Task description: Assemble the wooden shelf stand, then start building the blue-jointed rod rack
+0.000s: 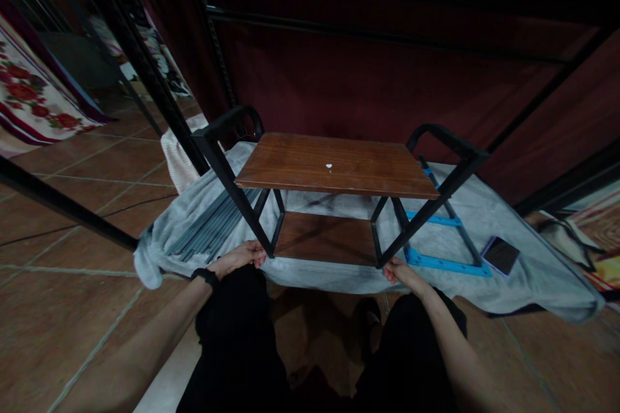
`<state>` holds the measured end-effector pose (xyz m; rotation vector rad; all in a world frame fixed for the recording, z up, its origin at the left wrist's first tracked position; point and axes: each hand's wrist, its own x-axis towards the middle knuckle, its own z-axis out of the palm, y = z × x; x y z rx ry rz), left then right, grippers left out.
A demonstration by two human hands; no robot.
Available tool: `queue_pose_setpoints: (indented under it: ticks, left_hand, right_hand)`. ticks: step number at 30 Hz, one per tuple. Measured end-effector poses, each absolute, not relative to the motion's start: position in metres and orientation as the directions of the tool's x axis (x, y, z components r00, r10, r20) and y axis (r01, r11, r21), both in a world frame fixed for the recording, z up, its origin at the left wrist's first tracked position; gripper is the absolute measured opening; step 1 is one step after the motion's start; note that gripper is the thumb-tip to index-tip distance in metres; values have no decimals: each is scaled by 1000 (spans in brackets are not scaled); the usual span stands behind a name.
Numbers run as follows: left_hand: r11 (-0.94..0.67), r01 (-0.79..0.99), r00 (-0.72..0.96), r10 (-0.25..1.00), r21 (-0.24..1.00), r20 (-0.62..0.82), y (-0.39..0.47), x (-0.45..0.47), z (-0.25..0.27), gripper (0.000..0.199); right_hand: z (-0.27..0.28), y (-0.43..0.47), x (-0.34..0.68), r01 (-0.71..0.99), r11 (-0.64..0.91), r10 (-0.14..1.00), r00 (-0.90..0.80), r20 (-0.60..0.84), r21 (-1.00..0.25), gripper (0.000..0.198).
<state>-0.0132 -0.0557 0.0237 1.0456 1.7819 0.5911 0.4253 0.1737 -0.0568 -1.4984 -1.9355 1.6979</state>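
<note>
A small two-tier shelf (334,164) with wood-grain boards and black metal side frames stands upright in front of me. Its lower board (327,239) lies close to the near edge of a grey cloth (320,276). At the shelf's lower left corner, the fingers of my left hand (245,254) are closed on the frame's foot. My right hand (401,271) pinches the matching foot on the lower right. Both sets of fingertips are partly hidden beneath the frame. A white heart-shaped mark shows on the upper board.
Several thin grey rods (213,226) lie left of the shelf. To the right are a blue-and-black frame (448,264) and a phone (501,255). Black metal posts (140,64) rise around the cloth-covered surface, with a dark red curtain (339,77) behind.
</note>
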Motion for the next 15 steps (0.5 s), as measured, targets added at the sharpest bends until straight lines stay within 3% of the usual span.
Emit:
queue_pose_setpoints:
  ticks: [15]
  left_hand:
    - [509,356,-206,861,784,-465,-58,-31,-11,42]
  right_hand:
    - [-29,170,420,583,-207,675,-497,-546,-786,19]
